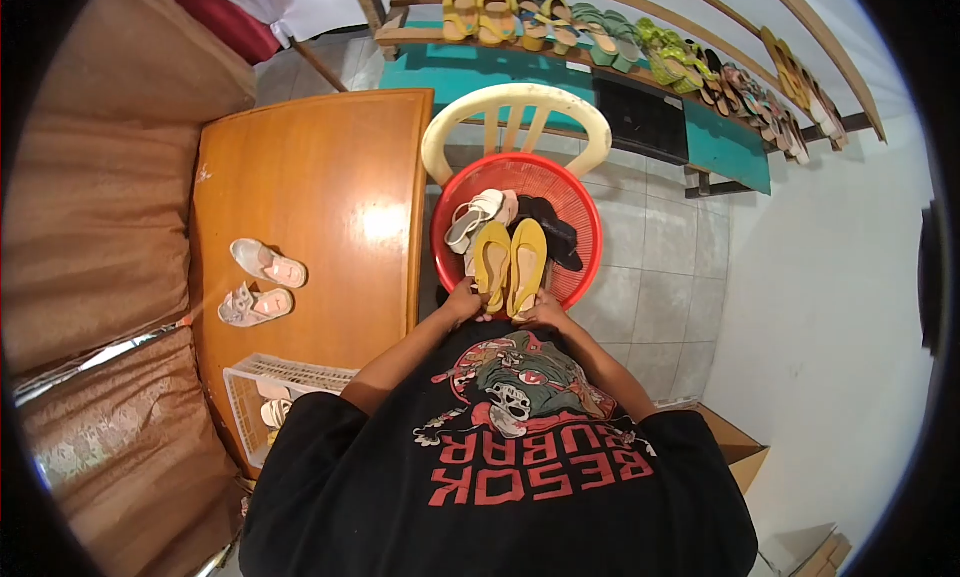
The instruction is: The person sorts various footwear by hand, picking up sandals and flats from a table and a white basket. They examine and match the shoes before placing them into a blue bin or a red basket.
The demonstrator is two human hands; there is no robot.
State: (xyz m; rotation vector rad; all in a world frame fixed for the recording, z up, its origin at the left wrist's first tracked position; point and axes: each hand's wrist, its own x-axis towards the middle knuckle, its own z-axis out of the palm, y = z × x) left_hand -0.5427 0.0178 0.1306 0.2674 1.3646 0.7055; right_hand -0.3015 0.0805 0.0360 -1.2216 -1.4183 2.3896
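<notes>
A pair of yellow shoes is held side by side over a red basket (590, 212), toes pointing away from me. My left hand (466, 302) grips the heel end of the left yellow shoe (491, 260). At the heel of the right yellow shoe (529, 259) is my right hand (543, 309), its fingers closed on it. Behind them in the basket lie white sandals (478, 215) on the left and black shoes (553, 229) on the right. The basket rests on a cream plastic chair (515, 95).
On the left, a wooden table (330, 177) bears a pair of light sandals (262, 283) and a white crate (240, 402) with footwear. A shoe rack (420, 35) with many pairs stands at the back. A cardboard box (735, 442) is at the lower right.
</notes>
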